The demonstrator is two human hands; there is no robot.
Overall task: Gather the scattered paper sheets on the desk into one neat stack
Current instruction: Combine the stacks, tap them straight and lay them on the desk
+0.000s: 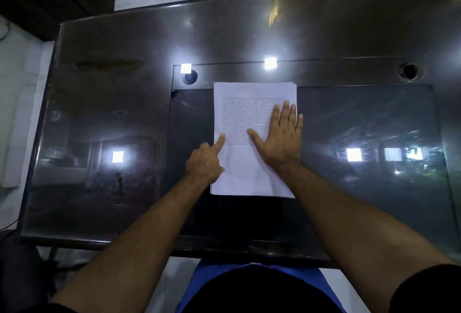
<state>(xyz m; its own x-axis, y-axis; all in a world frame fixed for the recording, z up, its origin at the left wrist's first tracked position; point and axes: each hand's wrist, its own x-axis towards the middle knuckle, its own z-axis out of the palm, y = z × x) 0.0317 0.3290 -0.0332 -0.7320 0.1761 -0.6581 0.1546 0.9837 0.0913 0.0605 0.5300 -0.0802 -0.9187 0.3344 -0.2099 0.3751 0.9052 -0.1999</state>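
so the desk (104, 118) was this dark glossy thing, and its left part mostly showed reflections of square ceiling lights. there was a round cable hole (189, 77) a bit left of center, near the far corner of the stack.

the left hand (205, 163) sat at the left edge of the stack, about halfway down it. its index finger (220, 141) was stretched out with the tip touching the paper's left edge, and the other fingers were curled in, not holding anything. the thumb looked like it was resting against the sheet edge too, but i couldn't tell for sure.

the stack (243, 173) lay in the middle of the desk, right in front of the person, pretty much squared up, with only slight stepping of sheet edges visible along the far side. the top sheet had printed text on its upper half and was blank lower down.

the right hand (280, 135) lay flat on the right half of the stack, fingers straight and spread, thumb out to the left, palm pressing down on the paper. the little finger hung just past the right edge.

further right was another cable hole (409, 71), well apart from the paper.
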